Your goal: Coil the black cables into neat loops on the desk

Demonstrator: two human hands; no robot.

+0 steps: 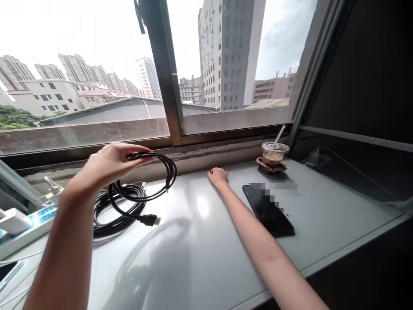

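My left hand (111, 161) is raised over the table, fingers closed round the top of a coiled black HDMI cable (172, 170). One HDMI plug (149, 220) of it dangles at the lower end of the loop. Below lies another coil of black cable (119, 228) on the table, partly hidden behind the held loop and my left arm. Toward the table's back, my right hand (218, 175) rests on the surface with its fingers curled in. I see nothing in it. Right of that forearm lies a black tablet or phone (267, 211), partly blurred out.
An iced drink cup (275, 154) with a straw stands in a brown cardboard holder (271, 166) at the back right. On the left are a white power strip (41, 221) with plugs and a phone (9, 273) at the edge. A window frame (174, 125) borders the white table (200, 258).
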